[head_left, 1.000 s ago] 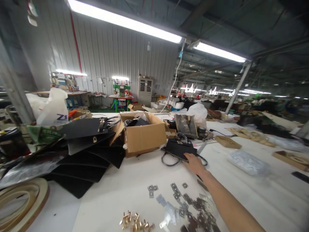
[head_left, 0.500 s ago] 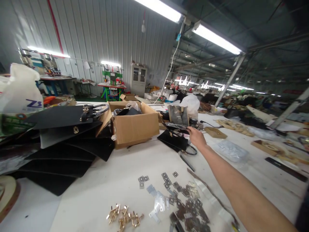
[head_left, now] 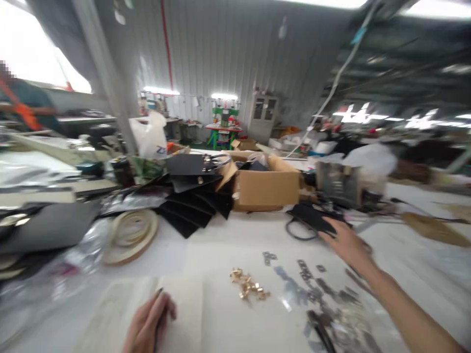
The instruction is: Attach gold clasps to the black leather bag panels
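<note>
My right hand (head_left: 348, 245) reaches across the table, its fingers stretched out over a black bag piece (head_left: 309, 215). A dark looped handle (head_left: 300, 236) shows at that piece's near side; motion blurs the contact. Low on the left, my left hand (head_left: 149, 321) is closed around a thin dark stick-like tool (head_left: 158, 328), above a pale sheet (head_left: 187, 309). Between the hands lie a small heap of gold metal fittings (head_left: 248, 284) and several flat metal plates (head_left: 305, 269). A dark-handled tool (head_left: 319, 331) lies beside the plates.
An open cardboard box (head_left: 268, 189) stands at the middle back. Left of it are stacked black panels (head_left: 191, 211) and a roll of cream tape (head_left: 149, 233). Clear plastic (head_left: 88, 260) spreads over the left side. A brown piece (head_left: 434, 228) lies at right.
The view has swung left, bringing my left hand into sight. My right hand, which gripped a dark item by the bag piece, now spreads over the black piece.
</note>
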`<state>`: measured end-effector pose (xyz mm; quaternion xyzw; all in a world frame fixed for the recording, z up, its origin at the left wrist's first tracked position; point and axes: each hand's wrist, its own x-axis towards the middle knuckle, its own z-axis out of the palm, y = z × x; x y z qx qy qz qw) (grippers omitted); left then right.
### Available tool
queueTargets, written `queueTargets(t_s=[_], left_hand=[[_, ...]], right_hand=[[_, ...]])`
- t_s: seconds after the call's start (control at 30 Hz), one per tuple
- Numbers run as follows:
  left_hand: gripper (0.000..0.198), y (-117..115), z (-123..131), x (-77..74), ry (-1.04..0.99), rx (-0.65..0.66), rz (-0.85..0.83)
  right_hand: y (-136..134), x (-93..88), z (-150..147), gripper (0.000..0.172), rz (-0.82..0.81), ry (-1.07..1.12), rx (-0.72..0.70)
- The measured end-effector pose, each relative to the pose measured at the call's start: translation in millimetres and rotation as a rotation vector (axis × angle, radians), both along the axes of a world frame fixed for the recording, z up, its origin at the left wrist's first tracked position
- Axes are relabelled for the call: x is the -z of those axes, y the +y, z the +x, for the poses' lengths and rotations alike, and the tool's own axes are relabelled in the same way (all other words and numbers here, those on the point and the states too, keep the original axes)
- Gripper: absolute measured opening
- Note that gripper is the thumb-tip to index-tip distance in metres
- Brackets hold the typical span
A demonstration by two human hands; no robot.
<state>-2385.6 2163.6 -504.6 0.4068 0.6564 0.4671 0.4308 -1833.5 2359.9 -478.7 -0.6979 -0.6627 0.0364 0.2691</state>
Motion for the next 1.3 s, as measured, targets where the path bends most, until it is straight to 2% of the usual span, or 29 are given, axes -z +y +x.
queueTargets(t_s=[0.03, 0.1, 0.17, 0.23, 0.33, 0.43, 0.53, 0.63, 0.67, 0.73, 0.77, 0.8, 0.87, 0.93, 1.0, 1.1, 1.17, 1.3], left_hand=[[0.068, -8.3, -4.1, -6.4, -0.022, 0.036, 0.031], [0.063, -19.0, -5.6, -20.1, -0.135, -0.006, 0.133], [0.054, -28.6, 1.1, -34.2, -0.346, -0.082, 0.225], [0.047, -46.6, 13.7, -49.1, -0.538, -0.160, 0.281], [0.043, -92.1, 29.5, -66.8, -0.702, -0.222, 0.260], [0.038, -139.2, 28.8, -67.5, -0.807, -0.224, 0.139], [0.038, -166.6, 18.7, -56.8, -0.807, -0.243, 0.070], [0.038, -165.7, -1.0, -55.7, -0.831, -0.270, 0.039], [0.039, -159.3, -11.6, -59.2, -0.866, -0.341, 0.052], [0.041, -140.0, -39.0, -70.0, -0.927, -0.568, 0.146], [0.042, -129.0, -54.4, -75.7, -0.918, -0.678, 0.229], [0.042, -118.5, -69.3, -80.6, -0.849, -0.708, 0.320], [0.044, -102.6, -92.2, -85.7, -0.629, -0.564, 0.365], [0.045, -95.7, -99.1, -83.6, -0.316, -0.287, 0.277], [0.041, -95.5, -89.1, -75.6, 0.028, 0.034, 0.187], [0.028, -98.8, -57.4, -56.1, 0.447, 0.430, 0.268], [0.022, -100.6, -38.6, -40.4, 0.618, 0.540, 0.334], [0.020, -103.7, -24.8, -16.9, 0.806, 0.536, 0.334]], right_hand=[[-12.2, -4.4, -24.5, 0.065, 0.023, 0.118, -0.020], [-48.8, -13.3, -82.5, 0.058, -0.071, 0.281, -0.070], [-104.1, -26.1, -149.4, 0.049, -0.040, 0.309, -0.171], [-169.7, -43.4, -221.2, 0.043, -0.109, 0.378, -0.399], [-254.0, -62.7, -325.6, 0.032, -0.332, 0.618, -0.696], [-304.0, -58.8, -403.2, 0.038, -0.495, 0.841, -0.762], [-335.1, -42.0, -444.3, 0.041, -0.550, 0.982, -0.656], [-361.4, -26.3, -457.8, 0.047, -0.559, 0.962, -0.592], [-369.6, -21.7, -457.7, 0.046, -0.560, 0.930, -0.582], [-383.3, -13.1, -452.0, 0.041, -0.582, 0.863, -0.569], [-387.6, -9.5, -447.0, 0.040, -0.578, 0.845, -0.550], [-389.2, -6.9, -441.2, 0.039, -0.564, 0.847, -0.519], [-382.1, -5.9, -428.8, 0.045, -0.538, 0.904, -0.421], [-360.1, -10.2, -418.3, 0.053, -0.496, 1.017, -0.300], [-327.5, -15.8, -411.5, 0.048, -0.422, 1.167, -0.218], [-277.0, -16.9, -407.6, 0.039, -0.367, 1.473, -0.204], [-253.0, -11.7, -407.7, 0.044, -0.415, 1.618, -0.245], [-233.4, 1.0, -413.0, 0.060, -0.454, 1.600, -0.369]])
